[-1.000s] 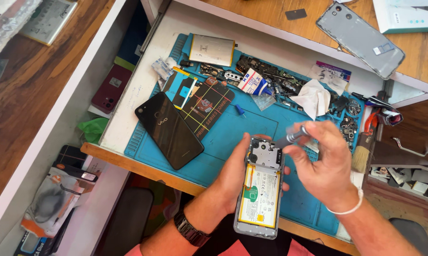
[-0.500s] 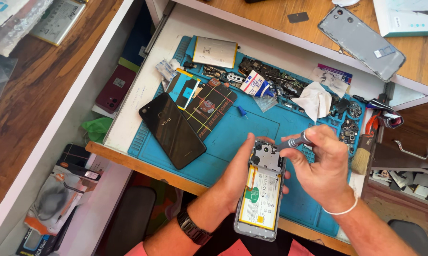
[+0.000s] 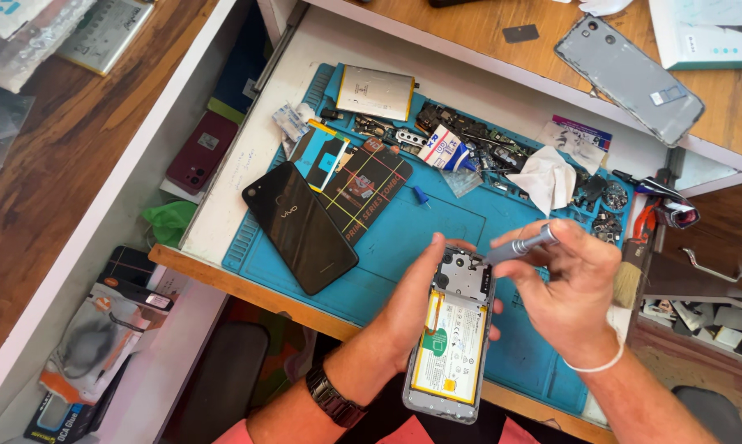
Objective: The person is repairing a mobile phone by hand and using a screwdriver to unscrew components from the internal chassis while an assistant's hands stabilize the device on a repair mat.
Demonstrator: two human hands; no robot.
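Note:
My left hand [image 3: 414, 306] grips an opened phone [image 3: 453, 339] from its left side, with the yellow-white battery and the grey metal shield facing up. My right hand [image 3: 570, 289] holds a small grey screwdriver [image 3: 517, 245]. Its tip rests on the top right corner of the phone's metal shield. The phone hangs over the near edge of a blue work mat [image 3: 404, 230].
On the mat lie a black phone back cover [image 3: 299, 225], a dark printed card [image 3: 363, 191], a loose battery [image 3: 375, 92], small parts, a crumpled tissue [image 3: 552, 177] and a brush [image 3: 630, 275]. A grey phone shell [image 3: 630, 78] rests on the wooden shelf behind. A maroon phone [image 3: 200, 152] is at left.
Both hands and the opened phone stay in about the same place. The screwdriver tip remains at the phone's top end while my right hand turns slightly.

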